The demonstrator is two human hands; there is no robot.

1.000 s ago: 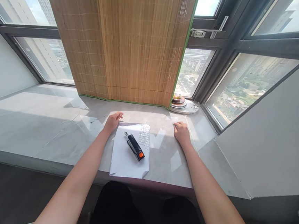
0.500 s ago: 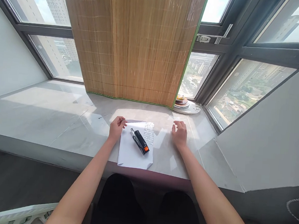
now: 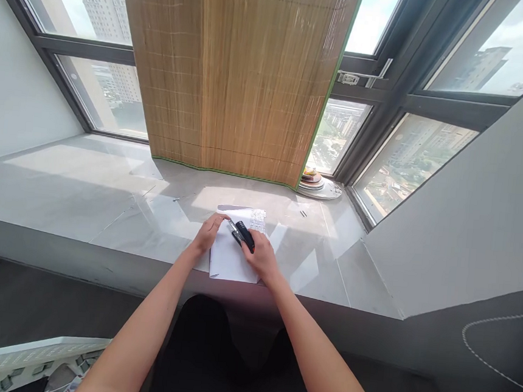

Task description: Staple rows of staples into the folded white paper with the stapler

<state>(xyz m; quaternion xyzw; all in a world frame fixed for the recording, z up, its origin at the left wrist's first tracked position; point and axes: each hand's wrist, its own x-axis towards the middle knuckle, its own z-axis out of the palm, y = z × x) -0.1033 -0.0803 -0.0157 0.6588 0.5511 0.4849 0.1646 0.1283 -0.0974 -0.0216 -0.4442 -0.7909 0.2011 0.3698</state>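
A black stapler lies opened over white paper sheets, its metal magazine apart from the upper arm. My right hand is closed round the stapler's rear end and covers most of the orange patch there. At the stapler's front end, my left hand has its fingers bent together with the fingertips at the metal magazine. Whatever they may pinch is too small to make out. Printed rows of small outlined shapes show at the paper's upper right. Two small dark strips rest on the sill beyond my right hand.
The pale stone sill ends just before my knees. A bamboo blind hangs to its back part. Stacked plates stand by the right window corner. A white slatted object is at lower left, and a cord hangs at right.
My right hand has let go of the small strips at right, moved left and taken hold of the stapler. My left hand has moved in to the stapler's front end.
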